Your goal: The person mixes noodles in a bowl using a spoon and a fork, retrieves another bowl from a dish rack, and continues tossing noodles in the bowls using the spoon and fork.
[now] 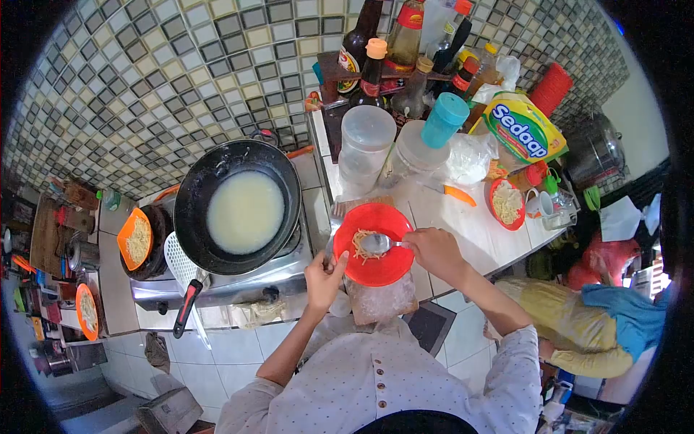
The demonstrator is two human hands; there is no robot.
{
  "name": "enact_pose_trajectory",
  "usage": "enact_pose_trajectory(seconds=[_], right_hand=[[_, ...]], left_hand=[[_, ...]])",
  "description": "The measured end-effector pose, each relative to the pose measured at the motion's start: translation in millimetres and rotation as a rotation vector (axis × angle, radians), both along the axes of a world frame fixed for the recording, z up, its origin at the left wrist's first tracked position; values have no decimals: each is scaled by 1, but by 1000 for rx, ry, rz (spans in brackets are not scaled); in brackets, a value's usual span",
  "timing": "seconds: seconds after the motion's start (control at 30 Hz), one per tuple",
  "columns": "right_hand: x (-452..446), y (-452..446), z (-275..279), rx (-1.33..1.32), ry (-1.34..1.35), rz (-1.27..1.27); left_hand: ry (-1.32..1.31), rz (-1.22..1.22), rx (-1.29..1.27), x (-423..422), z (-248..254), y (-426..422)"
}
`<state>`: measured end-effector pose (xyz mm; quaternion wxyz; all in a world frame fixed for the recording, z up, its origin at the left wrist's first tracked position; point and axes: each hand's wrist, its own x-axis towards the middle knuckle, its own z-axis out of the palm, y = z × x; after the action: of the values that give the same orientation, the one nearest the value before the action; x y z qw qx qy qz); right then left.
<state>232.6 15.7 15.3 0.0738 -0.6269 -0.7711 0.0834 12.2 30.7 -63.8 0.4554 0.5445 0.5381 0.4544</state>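
My right hand is closed around the handle of a metal spoon. The spoon's bowl rests over a small heap of noodle-like strands in a red plate. At the plate's left edge, my left hand grips the rim between thumb and fingers. A slim metal utensil, perhaps a fork, shows just above that hand; whether the hand touches it I cannot tell. Beneath the plate lies a wooden board with a whitish surface.
Left of the plate, a black wok with pale liquid sits on the stove. A slotted spatula lies beside it. Jars, bottles and an orange-handled knife crowd the counter's back. A red bowl stands right.
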Motion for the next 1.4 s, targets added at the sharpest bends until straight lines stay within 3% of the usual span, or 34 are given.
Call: enact_pose_trajectory(seconds=[0.1,0.2,0.53,0.63,0.8,0.93,1.13,1.2,1.4], right_hand=[[-3,1,1,-34,14,-21],[-4,5,2,-105,-47,-62],[-12,9,11,-165,-142,-111],[-3,10,9,-191,-95,-90],[21,24,0,-398,288,-47],[27,26,16,-442,281,26],[15,14,26,-326,324,-21],[6,6,30,-161,149,-73],[-7,-5,61,-31,38,-91]], left_hand=[[125,-87,-60,-4,3,0],[-16,-51,-44,2,-2,0],[25,-3,-26,7,-2,-2],[-19,45,31,11,-3,-4],[10,33,36,12,-2,-4],[-20,20,21,11,-6,-5],[20,22,49,10,-7,-4],[10,11,32,10,-3,-4],[43,8,69,9,-3,-3]])
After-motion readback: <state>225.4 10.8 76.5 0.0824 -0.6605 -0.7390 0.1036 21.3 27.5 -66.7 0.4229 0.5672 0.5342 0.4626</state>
